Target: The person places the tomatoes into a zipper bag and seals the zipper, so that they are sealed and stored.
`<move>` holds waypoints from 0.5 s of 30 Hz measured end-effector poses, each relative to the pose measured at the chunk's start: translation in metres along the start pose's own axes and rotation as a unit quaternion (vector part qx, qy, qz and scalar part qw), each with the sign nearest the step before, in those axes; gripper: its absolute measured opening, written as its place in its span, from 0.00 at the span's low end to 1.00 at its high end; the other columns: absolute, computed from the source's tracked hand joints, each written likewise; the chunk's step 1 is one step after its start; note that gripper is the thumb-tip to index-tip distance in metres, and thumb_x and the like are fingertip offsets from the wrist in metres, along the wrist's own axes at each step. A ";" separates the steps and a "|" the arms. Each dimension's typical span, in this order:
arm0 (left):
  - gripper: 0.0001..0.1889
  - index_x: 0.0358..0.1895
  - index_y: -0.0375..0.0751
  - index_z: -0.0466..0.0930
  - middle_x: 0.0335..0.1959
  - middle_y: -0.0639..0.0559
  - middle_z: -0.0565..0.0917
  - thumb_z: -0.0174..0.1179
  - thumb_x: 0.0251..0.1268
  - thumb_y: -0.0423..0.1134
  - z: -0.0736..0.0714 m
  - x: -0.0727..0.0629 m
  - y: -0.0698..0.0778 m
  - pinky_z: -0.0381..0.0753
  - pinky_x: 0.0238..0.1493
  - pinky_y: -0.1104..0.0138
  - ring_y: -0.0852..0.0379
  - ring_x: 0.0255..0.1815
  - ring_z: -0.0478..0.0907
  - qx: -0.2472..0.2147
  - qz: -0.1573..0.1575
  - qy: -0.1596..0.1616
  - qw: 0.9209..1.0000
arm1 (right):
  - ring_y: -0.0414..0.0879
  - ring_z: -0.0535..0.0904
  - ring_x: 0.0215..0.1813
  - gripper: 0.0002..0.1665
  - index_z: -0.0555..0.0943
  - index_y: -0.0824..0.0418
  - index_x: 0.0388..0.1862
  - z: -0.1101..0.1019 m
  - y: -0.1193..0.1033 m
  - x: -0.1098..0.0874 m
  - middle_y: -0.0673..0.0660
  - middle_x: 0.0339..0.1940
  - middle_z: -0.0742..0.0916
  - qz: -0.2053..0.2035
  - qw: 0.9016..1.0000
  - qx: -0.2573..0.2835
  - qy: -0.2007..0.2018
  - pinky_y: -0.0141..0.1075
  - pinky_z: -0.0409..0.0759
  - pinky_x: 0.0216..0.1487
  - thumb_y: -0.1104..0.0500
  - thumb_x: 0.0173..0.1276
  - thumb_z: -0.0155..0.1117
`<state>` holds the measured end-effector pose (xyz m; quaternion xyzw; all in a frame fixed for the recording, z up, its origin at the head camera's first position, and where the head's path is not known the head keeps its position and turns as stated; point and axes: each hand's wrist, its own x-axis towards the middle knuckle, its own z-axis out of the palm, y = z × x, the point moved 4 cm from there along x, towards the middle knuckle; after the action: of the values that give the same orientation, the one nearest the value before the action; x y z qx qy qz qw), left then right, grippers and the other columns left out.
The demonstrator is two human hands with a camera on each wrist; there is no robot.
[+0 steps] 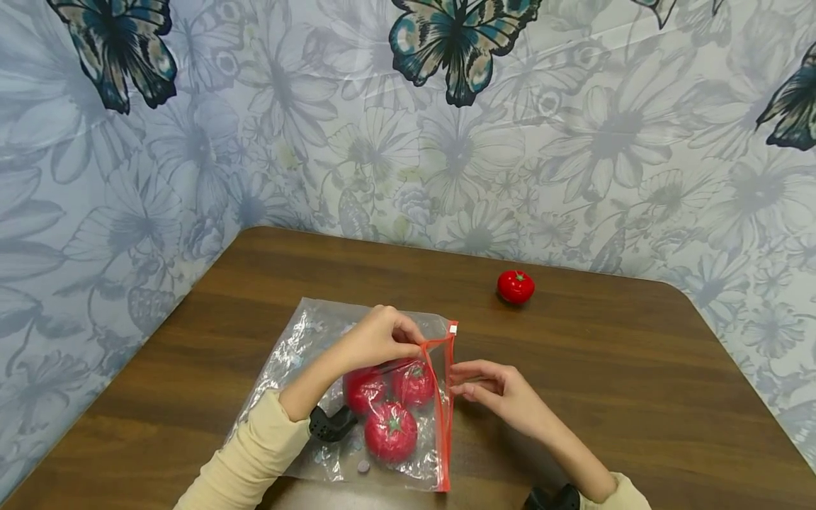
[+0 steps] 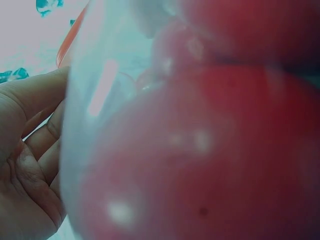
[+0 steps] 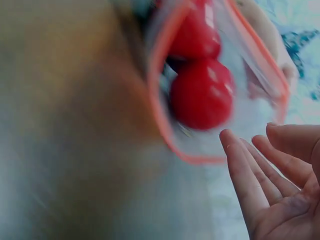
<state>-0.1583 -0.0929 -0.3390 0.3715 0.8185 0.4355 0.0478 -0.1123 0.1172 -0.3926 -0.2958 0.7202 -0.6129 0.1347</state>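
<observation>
A clear plastic zip bag (image 1: 319,333) with a red-orange zip edge lies on the table, its mouth facing right and held apart. Inside are three red tomatoes (image 1: 391,432) with green star-shaped tops; two of them show through the mouth in the right wrist view. My left hand (image 1: 382,336) pinches the upper layer at the orange edge and lifts it. At the mouth's right side is my right hand (image 1: 494,389), its fingers extended toward the edge with nothing between them. Another tomato (image 1: 516,287) sits on the table outside the bag, beyond the right hand.
The brown wooden table (image 1: 605,368) ends at a wall covering (image 1: 510,163) with flowers and butterflies. A white slider (image 1: 453,327) sits at the far end of the orange edge. Black bands (image 1: 333,423) circle both wrists.
</observation>
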 end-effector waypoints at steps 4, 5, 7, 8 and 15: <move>0.02 0.31 0.37 0.87 0.27 0.56 0.84 0.67 0.54 0.28 -0.001 -0.001 0.000 0.78 0.31 0.72 0.67 0.26 0.79 0.005 0.003 0.004 1.000 | 0.58 0.80 0.48 0.19 0.70 0.80 0.56 -0.027 -0.007 0.004 0.77 0.50 0.77 -0.002 0.998 -0.020 0.058 0.41 0.77 0.46 0.69 0.69 0.54; 0.02 0.31 0.37 0.87 0.27 0.56 0.84 0.66 0.54 0.28 -0.001 0.000 0.001 0.78 0.31 0.72 0.68 0.26 0.78 0.007 0.003 0.005 1.000 | 0.58 0.80 0.47 0.19 0.70 0.80 0.55 -0.034 -0.008 0.005 0.77 0.50 0.77 -0.003 0.997 -0.024 0.072 0.40 0.77 0.46 0.69 0.69 0.54; 0.02 0.31 0.37 0.87 0.26 0.57 0.84 0.66 0.54 0.28 -0.001 0.001 0.001 0.78 0.31 0.72 0.68 0.26 0.78 0.010 0.003 0.007 1.000 | 0.58 0.81 0.47 0.19 0.71 0.79 0.55 -0.047 -0.011 0.008 0.75 0.48 0.79 -0.003 0.995 -0.039 0.097 0.38 0.77 0.46 0.69 0.70 0.54; 0.02 0.31 0.37 0.87 0.27 0.57 0.84 0.66 0.54 0.28 -0.001 0.002 0.001 0.78 0.31 0.72 0.68 0.26 0.78 0.010 0.003 0.008 1.000 | 0.57 0.81 0.46 0.18 0.71 0.79 0.55 -0.053 -0.012 0.009 0.73 0.48 0.80 -0.004 0.993 -0.046 0.109 0.38 0.78 0.46 0.69 0.70 0.54; 0.03 0.31 0.38 0.87 0.27 0.57 0.84 0.67 0.54 0.28 0.002 0.005 0.000 0.79 0.31 0.71 0.67 0.27 0.79 0.012 -0.007 0.009 1.000 | 0.45 0.80 0.48 0.22 0.70 0.73 0.60 -0.101 -0.006 0.018 0.69 0.53 0.79 0.033 0.967 -0.105 0.229 0.37 0.77 0.47 0.63 0.71 0.55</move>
<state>-0.1608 -0.0885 -0.3386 0.3628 0.8264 0.4288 0.0392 -0.1814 0.1873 -0.3628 -0.1365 0.8013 -0.5807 -0.0455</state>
